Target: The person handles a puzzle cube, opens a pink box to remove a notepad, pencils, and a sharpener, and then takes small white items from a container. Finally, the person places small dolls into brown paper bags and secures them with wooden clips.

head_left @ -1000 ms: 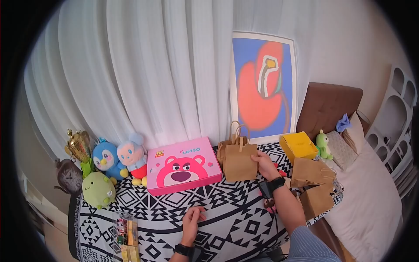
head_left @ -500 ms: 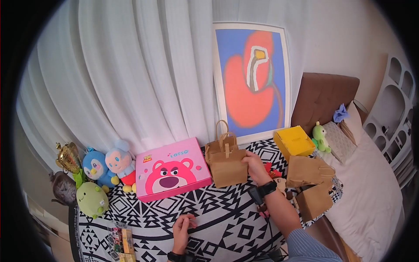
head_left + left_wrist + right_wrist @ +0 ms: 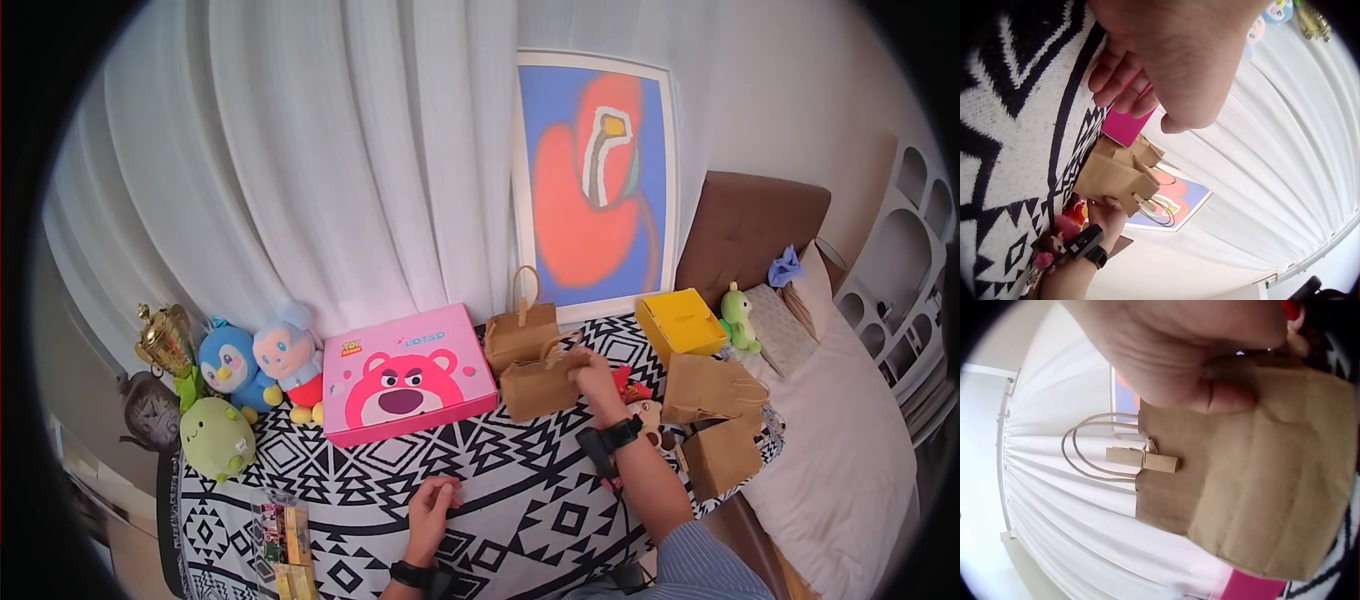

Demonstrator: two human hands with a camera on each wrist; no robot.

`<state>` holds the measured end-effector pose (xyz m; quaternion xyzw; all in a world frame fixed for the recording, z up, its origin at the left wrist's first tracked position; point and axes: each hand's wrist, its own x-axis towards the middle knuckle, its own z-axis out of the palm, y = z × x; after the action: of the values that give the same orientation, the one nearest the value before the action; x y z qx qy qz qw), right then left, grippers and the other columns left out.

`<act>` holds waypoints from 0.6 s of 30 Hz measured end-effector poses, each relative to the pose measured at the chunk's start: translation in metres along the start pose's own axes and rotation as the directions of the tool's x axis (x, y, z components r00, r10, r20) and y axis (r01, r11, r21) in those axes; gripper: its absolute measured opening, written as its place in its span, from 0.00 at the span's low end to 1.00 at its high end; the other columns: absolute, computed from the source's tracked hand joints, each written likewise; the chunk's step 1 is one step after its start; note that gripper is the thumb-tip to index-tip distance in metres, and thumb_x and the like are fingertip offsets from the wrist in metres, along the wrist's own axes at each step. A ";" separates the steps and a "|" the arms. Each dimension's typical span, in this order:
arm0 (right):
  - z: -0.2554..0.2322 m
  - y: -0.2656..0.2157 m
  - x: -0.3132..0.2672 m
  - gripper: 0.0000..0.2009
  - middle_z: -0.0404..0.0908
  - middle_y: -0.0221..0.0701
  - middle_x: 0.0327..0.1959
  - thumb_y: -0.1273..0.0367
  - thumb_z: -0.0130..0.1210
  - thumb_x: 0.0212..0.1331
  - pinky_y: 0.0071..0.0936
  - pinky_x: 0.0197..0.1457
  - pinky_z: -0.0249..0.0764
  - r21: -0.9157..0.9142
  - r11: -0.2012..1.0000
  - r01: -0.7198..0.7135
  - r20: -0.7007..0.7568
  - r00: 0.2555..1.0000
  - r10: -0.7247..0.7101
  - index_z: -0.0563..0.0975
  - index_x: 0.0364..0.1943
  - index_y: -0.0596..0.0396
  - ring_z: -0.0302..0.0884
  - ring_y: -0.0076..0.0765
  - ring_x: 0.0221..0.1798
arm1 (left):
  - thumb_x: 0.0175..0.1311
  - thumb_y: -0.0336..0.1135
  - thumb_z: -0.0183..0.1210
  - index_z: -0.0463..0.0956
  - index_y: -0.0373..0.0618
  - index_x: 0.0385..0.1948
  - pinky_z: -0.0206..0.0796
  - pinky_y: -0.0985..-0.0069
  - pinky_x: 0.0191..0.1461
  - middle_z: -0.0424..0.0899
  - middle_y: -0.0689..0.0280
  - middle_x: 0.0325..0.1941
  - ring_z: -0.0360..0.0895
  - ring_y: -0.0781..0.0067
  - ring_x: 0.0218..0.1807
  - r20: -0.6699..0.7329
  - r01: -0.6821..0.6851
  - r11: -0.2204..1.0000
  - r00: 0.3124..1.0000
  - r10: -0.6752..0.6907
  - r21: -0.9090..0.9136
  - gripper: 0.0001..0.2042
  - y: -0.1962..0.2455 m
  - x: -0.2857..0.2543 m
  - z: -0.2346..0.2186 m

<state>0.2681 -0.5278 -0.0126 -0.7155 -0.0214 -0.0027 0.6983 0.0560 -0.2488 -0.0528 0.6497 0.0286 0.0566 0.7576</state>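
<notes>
My right hand [image 3: 600,388] grips the side edge of a small brown paper bag [image 3: 540,390], thumb across its face in the right wrist view. A wooden clothespin [image 3: 1142,459] clips the bag's top edge beside two twisted paper handles [image 3: 1079,440]. Right behind it on the patterned cloth stands a second paper bag [image 3: 522,338]. Over the cloth nearer the front, my left hand [image 3: 430,515] holds nothing, its fingers loosely bent. A pink bear-print box [image 3: 410,385] lies left of the bags.
Plush toys [image 3: 288,365] and a gold trophy [image 3: 165,340] line the left. To the right are a yellow box [image 3: 682,322], more paper bags [image 3: 712,390] and a small doll [image 3: 645,412] beside my right forearm. Packaged items [image 3: 285,540] lie front left.
The paper bag in my right hand has tipped, its top leaning back toward the curtain, showing more of the bag behind. My left hand stays about where it was. The head view has shifted slightly.
</notes>
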 end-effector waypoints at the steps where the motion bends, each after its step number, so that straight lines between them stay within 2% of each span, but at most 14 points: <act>1: 0.002 -0.007 0.003 0.11 0.77 0.26 0.31 0.79 0.47 0.45 0.21 0.40 0.65 -0.003 0.999 0.036 -0.031 0.999 -0.036 0.76 0.35 0.60 0.71 0.24 0.35 | 0.69 0.33 0.50 0.75 0.36 0.41 0.67 0.82 0.39 0.79 0.64 0.38 0.75 0.79 0.33 0.002 0.000 1.000 1.000 0.000 0.006 0.09 0.000 -0.001 0.000; 2: 0.005 -0.013 0.007 0.11 0.77 0.26 0.31 0.79 0.47 0.45 0.21 0.40 0.65 0.000 0.999 0.041 -0.022 0.999 -0.041 0.76 0.35 0.60 0.71 0.24 0.35 | 0.69 0.33 0.50 0.75 0.36 0.41 0.67 0.82 0.39 0.79 0.64 0.38 0.75 0.79 0.33 0.004 -0.002 1.000 1.000 0.002 0.013 0.09 0.000 0.000 0.000; 4: 0.011 -0.024 0.008 0.10 0.77 0.28 0.31 0.78 0.47 0.47 0.21 0.40 0.66 -0.060 0.997 0.047 -0.094 0.994 -0.053 0.75 0.34 0.61 0.72 0.24 0.35 | 0.70 0.35 0.50 0.75 0.37 0.40 0.67 0.82 0.39 0.80 0.64 0.38 0.75 0.79 0.33 0.002 -0.012 1.000 1.000 0.012 0.018 0.10 0.001 0.000 0.001; 6: 0.014 -0.007 0.014 0.10 0.78 0.29 0.32 0.78 0.48 0.48 0.22 0.41 0.67 -0.070 0.997 0.039 -0.075 0.996 -0.044 0.74 0.36 0.61 0.73 0.25 0.37 | 0.70 0.37 0.49 0.75 0.38 0.40 0.67 0.81 0.39 0.80 0.65 0.38 0.75 0.79 0.33 0.007 -0.019 1.000 1.000 0.019 0.014 0.11 0.000 0.000 0.001; 8: 0.026 -0.002 0.006 0.12 0.81 0.37 0.33 0.75 0.52 0.47 0.29 0.43 0.72 -0.189 0.966 0.175 -0.168 0.964 -0.207 0.75 0.37 0.62 0.78 0.35 0.37 | 0.70 0.36 0.50 0.75 0.38 0.40 0.67 0.81 0.39 0.79 0.64 0.39 0.74 0.79 0.33 0.016 -0.017 1.000 1.000 0.016 0.023 0.11 -0.002 0.000 0.002; 9: 0.026 0.000 -0.001 0.14 0.80 0.41 0.34 0.74 0.53 0.46 0.31 0.44 0.72 -0.203 0.963 0.176 -0.195 0.957 -0.216 0.73 0.40 0.62 0.78 0.40 0.39 | 0.70 0.36 0.50 0.75 0.38 0.40 0.67 0.81 0.39 0.79 0.64 0.39 0.74 0.79 0.33 0.014 -0.018 1.000 1.000 0.018 0.017 0.11 -0.003 0.000 0.002; 13: 0.021 0.023 0.000 0.17 0.79 0.42 0.38 0.73 0.54 0.46 0.33 0.47 0.72 -0.299 0.923 0.243 -0.169 0.938 -0.302 0.70 0.44 0.62 0.78 0.44 0.43 | 0.69 0.34 0.51 0.75 0.37 0.40 0.66 0.82 0.39 0.78 0.64 0.39 0.74 0.78 0.34 0.017 -0.026 0.997 1.000 0.024 0.078 0.10 -0.006 0.000 0.003; 14: 0.020 0.023 -0.001 0.17 0.79 0.42 0.38 0.73 0.54 0.46 0.33 0.47 0.72 -0.298 0.924 0.241 -0.170 0.939 -0.300 0.70 0.44 0.62 0.78 0.44 0.43 | 0.69 0.34 0.51 0.75 0.36 0.40 0.66 0.82 0.39 0.77 0.64 0.39 0.74 0.78 0.34 0.024 -0.039 0.994 0.999 0.037 0.106 0.10 -0.006 0.000 0.003; 16: 0.018 0.020 -0.003 0.17 0.78 0.37 0.41 0.77 0.52 0.48 0.27 0.50 0.70 -0.267 0.940 0.214 -0.125 0.959 -0.254 0.69 0.46 0.61 0.76 0.35 0.45 | 0.69 0.34 0.51 0.75 0.36 0.40 0.66 0.82 0.40 0.77 0.64 0.39 0.74 0.78 0.34 0.026 -0.038 0.991 0.999 0.035 0.129 0.09 -0.007 -0.001 0.004; 18: 0.019 0.013 -0.008 0.18 0.78 0.38 0.41 0.77 0.52 0.48 0.28 0.51 0.70 -0.286 0.934 0.215 -0.120 0.959 -0.258 0.69 0.46 0.61 0.76 0.35 0.45 | 0.69 0.34 0.51 0.75 0.36 0.40 0.66 0.82 0.40 0.77 0.64 0.39 0.74 0.78 0.34 0.026 -0.044 0.988 0.999 0.041 0.151 0.09 -0.006 0.000 0.004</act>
<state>0.2604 -0.5095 -0.0260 -0.7938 -0.0525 -0.1455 0.5882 0.0571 -0.2533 -0.0582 0.7065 0.0103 0.0630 0.7049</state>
